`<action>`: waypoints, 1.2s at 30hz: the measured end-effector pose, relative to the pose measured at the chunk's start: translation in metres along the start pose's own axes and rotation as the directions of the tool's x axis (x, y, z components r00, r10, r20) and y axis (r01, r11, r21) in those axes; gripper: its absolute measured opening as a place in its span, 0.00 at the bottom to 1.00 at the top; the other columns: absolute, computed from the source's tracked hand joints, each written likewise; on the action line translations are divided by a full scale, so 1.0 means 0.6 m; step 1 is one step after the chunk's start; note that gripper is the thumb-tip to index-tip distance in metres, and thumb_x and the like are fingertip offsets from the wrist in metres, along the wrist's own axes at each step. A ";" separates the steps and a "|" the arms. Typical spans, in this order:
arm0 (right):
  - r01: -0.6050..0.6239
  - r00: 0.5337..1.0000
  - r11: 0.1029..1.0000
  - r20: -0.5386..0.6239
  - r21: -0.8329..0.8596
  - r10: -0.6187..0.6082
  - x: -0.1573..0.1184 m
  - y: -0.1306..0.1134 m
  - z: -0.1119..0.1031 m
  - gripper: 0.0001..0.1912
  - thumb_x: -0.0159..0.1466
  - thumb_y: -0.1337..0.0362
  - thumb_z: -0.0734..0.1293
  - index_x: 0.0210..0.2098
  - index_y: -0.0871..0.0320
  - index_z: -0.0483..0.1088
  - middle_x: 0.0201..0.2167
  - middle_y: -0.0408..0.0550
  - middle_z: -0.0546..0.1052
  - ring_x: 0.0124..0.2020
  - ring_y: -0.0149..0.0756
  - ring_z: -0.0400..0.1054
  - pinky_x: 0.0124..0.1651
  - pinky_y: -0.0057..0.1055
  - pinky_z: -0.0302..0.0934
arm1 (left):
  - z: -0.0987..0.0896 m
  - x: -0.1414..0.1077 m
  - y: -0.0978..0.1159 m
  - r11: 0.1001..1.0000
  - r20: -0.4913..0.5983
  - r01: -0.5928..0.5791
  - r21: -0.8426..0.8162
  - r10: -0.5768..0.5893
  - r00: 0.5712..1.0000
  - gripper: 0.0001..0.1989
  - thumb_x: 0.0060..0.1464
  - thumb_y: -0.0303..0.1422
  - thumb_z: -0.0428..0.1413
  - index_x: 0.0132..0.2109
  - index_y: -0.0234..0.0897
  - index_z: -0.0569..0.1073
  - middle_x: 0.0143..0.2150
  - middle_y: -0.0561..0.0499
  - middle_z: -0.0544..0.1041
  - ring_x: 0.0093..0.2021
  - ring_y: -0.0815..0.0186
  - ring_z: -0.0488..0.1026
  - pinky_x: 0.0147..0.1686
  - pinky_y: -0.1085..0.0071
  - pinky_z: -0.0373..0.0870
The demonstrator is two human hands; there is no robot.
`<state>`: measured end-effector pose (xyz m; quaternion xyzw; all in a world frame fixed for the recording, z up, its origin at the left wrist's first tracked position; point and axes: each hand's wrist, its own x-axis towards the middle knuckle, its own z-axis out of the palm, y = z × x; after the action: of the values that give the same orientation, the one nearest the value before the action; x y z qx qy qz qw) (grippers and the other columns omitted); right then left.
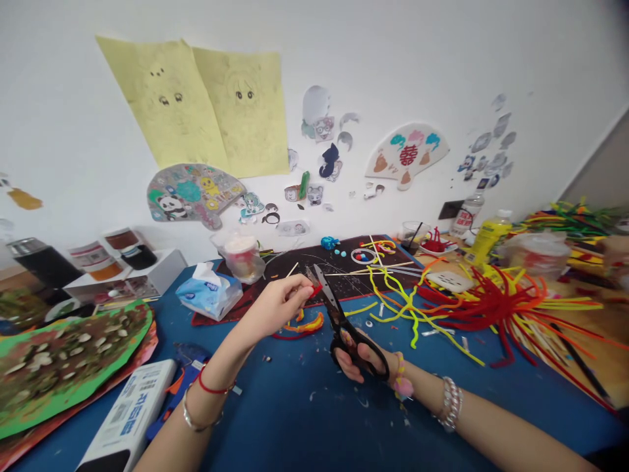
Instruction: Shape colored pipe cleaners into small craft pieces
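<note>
My left hand (278,307) pinches a short red pipe cleaner (314,290) between thumb and fingertips. My right hand (356,362) grips black-handled scissors (344,331) through the finger loops. The scissors' steel blades (320,292) point up and away from me, their tips right by the red piece. I cannot tell whether the blades touch it. Both wrists rest above a blue cutting mat (289,400) strewn with small scraps.
A heap of red, yellow and orange pipe cleaners (501,311) spreads to the right. A tissue pack (210,293), a plastic cup (240,257) and a blue glue gun (184,383) stand to the left. A green leaf-covered craft board (63,357) lies at far left.
</note>
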<state>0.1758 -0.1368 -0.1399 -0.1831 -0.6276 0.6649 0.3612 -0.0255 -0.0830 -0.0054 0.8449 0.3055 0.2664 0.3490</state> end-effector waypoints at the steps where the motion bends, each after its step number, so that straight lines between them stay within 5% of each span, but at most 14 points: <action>1: 0.008 1.000 1.000 -0.010 0.021 -0.007 0.000 0.000 0.000 0.25 0.52 0.39 0.60 0.27 0.57 0.55 0.20 0.37 0.57 0.15 0.22 0.50 0.18 0.24 0.46 | -0.001 0.000 -0.001 1.000 -0.004 -0.004 0.011 0.004 1.000 0.13 0.57 0.39 0.43 0.30 0.35 0.62 0.19 0.58 0.57 0.20 0.75 0.53 0.19 0.79 0.49; 8: 0.050 0.998 0.992 -0.054 0.114 -0.044 0.002 -0.002 0.002 0.24 0.51 0.45 0.65 0.28 0.57 0.54 0.20 0.36 0.58 0.13 0.20 0.51 0.14 0.21 0.45 | -0.008 0.001 -0.007 0.991 -0.020 -0.025 0.129 0.028 0.999 0.14 0.57 0.39 0.43 0.30 0.35 0.63 0.19 0.58 0.57 0.20 0.75 0.52 0.19 0.78 0.48; 20: -0.047 0.990 0.985 0.137 0.167 0.024 0.011 -0.017 0.021 0.29 0.49 0.36 0.59 0.30 0.58 0.54 0.24 0.39 0.55 0.22 0.25 0.52 0.25 0.26 0.46 | 0.005 0.000 0.001 0.965 0.005 -0.053 0.257 0.053 0.999 0.13 0.56 0.36 0.43 0.27 0.35 0.63 0.21 0.57 0.61 0.22 0.74 0.55 0.22 0.78 0.51; 36: 0.007 1.000 0.996 0.022 0.087 -0.009 0.003 -0.003 0.005 0.26 0.52 0.40 0.61 0.21 0.58 0.54 0.13 0.33 0.56 0.11 0.22 0.52 0.14 0.22 0.47 | 0.007 -0.001 -0.003 0.986 0.030 0.006 0.169 -0.011 0.999 0.13 0.56 0.38 0.43 0.30 0.35 0.65 0.20 0.57 0.61 0.21 0.73 0.56 0.21 0.77 0.52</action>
<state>0.1726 -0.1376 -0.1375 -0.1573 -0.6029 0.6921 0.3644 -0.0235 -0.0840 -0.0096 0.8742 0.3251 0.2251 0.2819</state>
